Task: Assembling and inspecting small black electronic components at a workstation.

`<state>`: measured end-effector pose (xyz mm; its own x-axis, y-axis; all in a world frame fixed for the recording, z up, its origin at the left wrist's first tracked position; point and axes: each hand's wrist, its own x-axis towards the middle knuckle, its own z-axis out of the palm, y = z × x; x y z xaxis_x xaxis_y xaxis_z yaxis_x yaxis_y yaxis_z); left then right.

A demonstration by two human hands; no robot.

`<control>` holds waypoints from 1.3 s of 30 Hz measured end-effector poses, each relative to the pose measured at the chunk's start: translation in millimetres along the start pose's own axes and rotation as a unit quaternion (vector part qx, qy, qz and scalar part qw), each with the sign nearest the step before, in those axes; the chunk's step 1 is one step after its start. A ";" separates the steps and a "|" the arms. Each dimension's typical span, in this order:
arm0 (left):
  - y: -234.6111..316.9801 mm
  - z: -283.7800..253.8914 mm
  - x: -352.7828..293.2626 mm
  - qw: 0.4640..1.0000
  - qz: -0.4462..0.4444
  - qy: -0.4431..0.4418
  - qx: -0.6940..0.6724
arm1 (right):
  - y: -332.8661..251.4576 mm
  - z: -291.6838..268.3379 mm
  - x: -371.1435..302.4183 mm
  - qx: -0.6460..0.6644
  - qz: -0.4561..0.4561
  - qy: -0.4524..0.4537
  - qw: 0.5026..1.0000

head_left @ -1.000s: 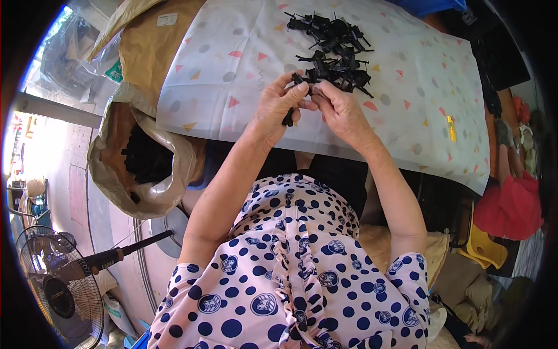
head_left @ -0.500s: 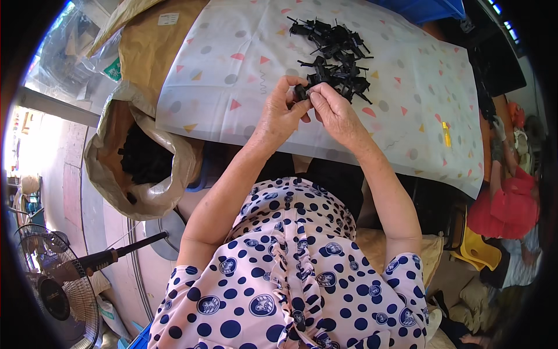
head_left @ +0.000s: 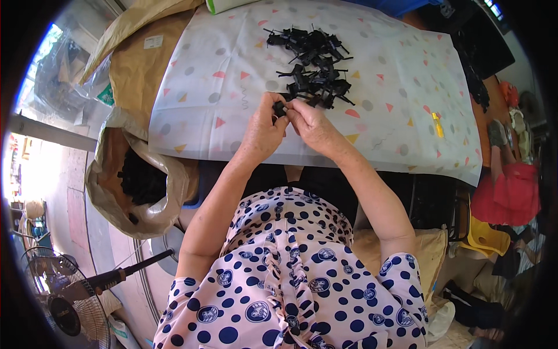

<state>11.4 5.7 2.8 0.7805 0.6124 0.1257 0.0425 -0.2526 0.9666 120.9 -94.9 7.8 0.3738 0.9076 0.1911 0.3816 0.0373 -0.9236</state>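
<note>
Over the near part of the table, my left hand [head_left: 262,129] grips a small black plastic part [head_left: 279,109] between thumb and fingers. My right hand [head_left: 314,126] meets it from the other side, thumb and forefinger pinched at the part's edge; whether they hold a separate piece is too small to tell. Just beyond my fingers lies a heap of black plastic parts [head_left: 317,81] with thin rods sticking out, spread away from me across the patterned white tablecloth [head_left: 197,122].
To my left stands an open sack [head_left: 174,174] with black pieces [head_left: 141,179] inside. A fan [head_left: 67,311] is at the lower left. A small yellow tube [head_left: 437,124] lies on the cloth's right side. Another person in red [head_left: 507,195] sits at the right near a yellow chair [head_left: 485,237].
The whole view has shifted slightly, so the table and heap appear further left. Both hands stay together on the black part, with fingers a little repositioned.
</note>
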 end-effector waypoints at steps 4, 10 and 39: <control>7.3 6.1 2.9 0.994 0.025 0.026 0.106 | -0.5 5.7 1.1 0.005 0.024 0.047 0.999; 17.1 1.7 8.3 0.982 0.081 0.042 0.166 | 6.9 19.6 5.8 0.054 -0.002 0.115 0.992; 10.0 -18.6 -9.7 0.929 -0.076 -0.136 -0.335 | -6.0 -14.8 8.4 0.258 0.119 -0.044 0.958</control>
<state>-7.3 11.2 15.4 0.9299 0.3678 0.0024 -0.1607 0.4004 0.9022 134.2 -93.7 19.9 0.3168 0.9471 -0.0522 -0.1824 0.0069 -0.9832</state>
